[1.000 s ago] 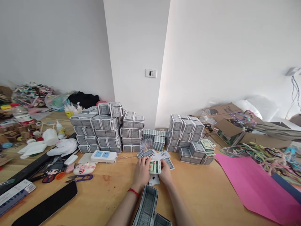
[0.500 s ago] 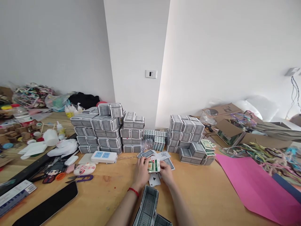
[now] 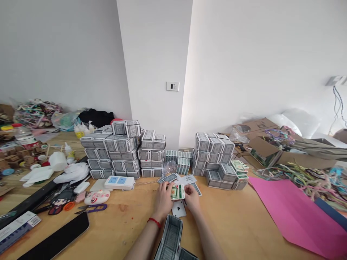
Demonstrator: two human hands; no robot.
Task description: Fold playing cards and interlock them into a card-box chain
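Observation:
Between my hands is a green and white playing card box (image 3: 177,192). My left hand (image 3: 164,196) grips its left side, with a red band round that wrist. At the box's right end, the fingers of my right hand (image 3: 192,198) are pinched together; whether they hold the box or something small is hidden. Loose playing cards (image 3: 187,179) lie fanned out behind the hands. A club card (image 3: 179,208) lies face up below the box. Nearest to me, between my forearms, stands an open-topped form made of folded cards (image 3: 171,233).
Stacks of card-built blocks stand at left (image 3: 124,150) and right (image 3: 213,151), with a row of card boxes (image 3: 178,157) between. A power strip (image 3: 119,182), purple-handled scissors (image 3: 93,208) and a phone (image 3: 58,236) lie left. Pink paper (image 3: 295,216) covers the right side.
My view has shifted slightly. Both hands stay at the card box in almost the same place, and nothing else has visibly moved.

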